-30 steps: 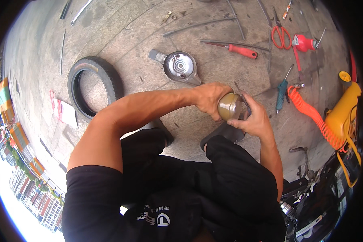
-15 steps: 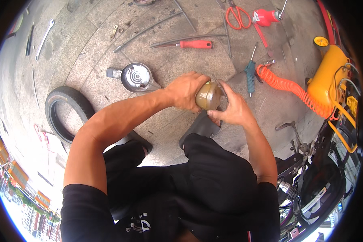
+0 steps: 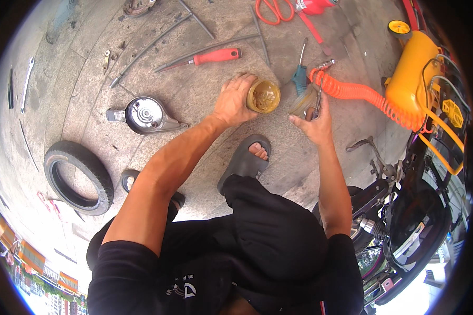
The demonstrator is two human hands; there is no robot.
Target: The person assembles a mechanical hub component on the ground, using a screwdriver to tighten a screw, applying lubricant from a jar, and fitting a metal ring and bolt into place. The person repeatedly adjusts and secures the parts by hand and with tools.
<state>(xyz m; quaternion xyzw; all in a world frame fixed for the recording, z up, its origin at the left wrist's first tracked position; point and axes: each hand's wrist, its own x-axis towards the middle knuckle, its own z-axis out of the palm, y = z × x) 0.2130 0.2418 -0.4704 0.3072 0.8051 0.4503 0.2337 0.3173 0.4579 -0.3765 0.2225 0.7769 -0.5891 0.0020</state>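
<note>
My left hand (image 3: 231,102) is closed around an open clear jar (image 3: 264,97) with yellow-brown grease inside. Its mouth is tilted up, showing the uneven surface of the grease. A short gap to the right, my right hand (image 3: 319,125) grips the jar's round see-through lid (image 3: 302,103), now apart from the jar. A slim metal piece (image 3: 320,93) also stands up along those fingers; its kind is not clear. To the left of the jar, a round metal brake plate (image 3: 145,114) with an arm lies on the paving.
A small tyre (image 3: 106,185) lies at left, a wrench (image 3: 27,84) beyond it. Ahead are a red-handled screwdriver (image 3: 218,56), grey rods, red scissors (image 3: 276,10) and a teal-handled tool (image 3: 299,79). An orange coiled hose (image 3: 352,92) runs to a yellow air tank (image 3: 412,71); vehicle parts stand lower right.
The lid has come off the jar. My hands have moved apart, the right one carrying the lid away. The view has shifted, and the jar's inside now shows.
</note>
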